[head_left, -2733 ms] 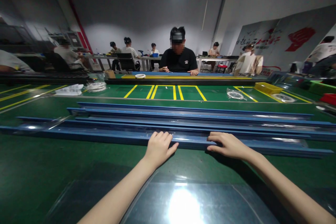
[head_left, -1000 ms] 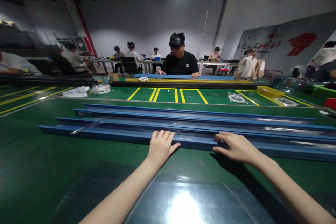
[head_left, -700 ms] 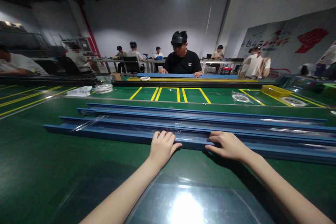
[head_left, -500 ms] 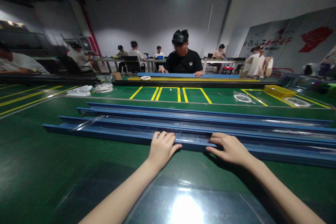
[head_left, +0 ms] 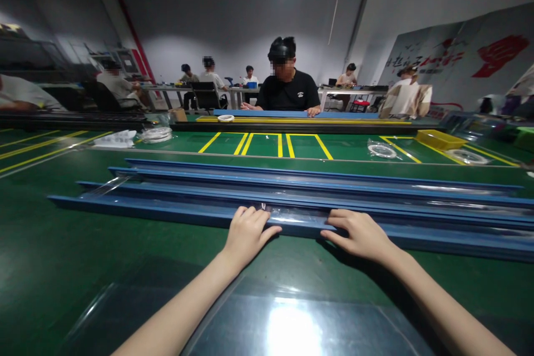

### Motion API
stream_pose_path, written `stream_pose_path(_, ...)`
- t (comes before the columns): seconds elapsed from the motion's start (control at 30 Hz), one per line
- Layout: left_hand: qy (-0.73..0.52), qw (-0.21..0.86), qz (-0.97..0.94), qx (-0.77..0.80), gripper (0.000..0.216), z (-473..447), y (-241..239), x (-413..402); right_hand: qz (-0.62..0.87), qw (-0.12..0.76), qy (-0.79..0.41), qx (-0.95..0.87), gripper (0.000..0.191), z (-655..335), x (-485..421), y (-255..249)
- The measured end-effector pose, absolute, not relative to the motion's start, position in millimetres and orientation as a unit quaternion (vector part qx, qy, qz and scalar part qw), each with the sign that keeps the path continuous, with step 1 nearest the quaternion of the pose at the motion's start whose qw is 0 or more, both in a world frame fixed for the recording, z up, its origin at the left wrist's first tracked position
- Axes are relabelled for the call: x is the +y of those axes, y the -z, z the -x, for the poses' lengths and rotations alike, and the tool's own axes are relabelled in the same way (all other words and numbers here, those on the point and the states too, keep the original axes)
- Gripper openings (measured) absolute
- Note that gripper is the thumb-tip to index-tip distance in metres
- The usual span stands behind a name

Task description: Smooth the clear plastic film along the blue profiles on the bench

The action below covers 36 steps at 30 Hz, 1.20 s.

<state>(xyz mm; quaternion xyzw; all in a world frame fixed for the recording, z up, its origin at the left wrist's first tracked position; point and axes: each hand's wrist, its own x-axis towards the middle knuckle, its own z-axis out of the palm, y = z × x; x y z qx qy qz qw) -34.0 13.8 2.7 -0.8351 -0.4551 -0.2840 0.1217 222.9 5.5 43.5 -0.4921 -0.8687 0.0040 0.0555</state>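
Note:
Several long blue channel strips lie side by side across the green table, lined with shiny clear film. My left hand [head_left: 249,233] is closed over the front wall of the nearest blue channel [head_left: 175,216], fingers inside and thumb along the outside. To its right, my right hand [head_left: 359,235] grips the same wall, its fingers bent over the top and its thumb on the front face. Part of the channel shows between the two hands. Behind it lies another blue channel [head_left: 200,182]. A clear strip [head_left: 109,186] crosses the channels near their left end.
A clear plastic sheet [head_left: 233,317] covers the near table, with a lamp glare on it. Farther off are coiled white rings [head_left: 156,134], a yellow tray [head_left: 441,140] and yellow tape lines. Across the table a co-worker [head_left: 287,89] handles another blue strip [head_left: 350,115].
The view has shifted slightly, so most things sit a little farther left. Both my hands keep the same hold on the channel. The co-worker's hand at left has moved slightly.

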Motion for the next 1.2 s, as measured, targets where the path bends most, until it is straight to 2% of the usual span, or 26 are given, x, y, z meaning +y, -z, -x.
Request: stream_pose_path(1.2,0.208,0.106,0.843,-0.485,0.037,33.0,-11.1,13.1,0.488,0.061,-0.006,-0.870,0.041,-224.3,6.2,-40.7)
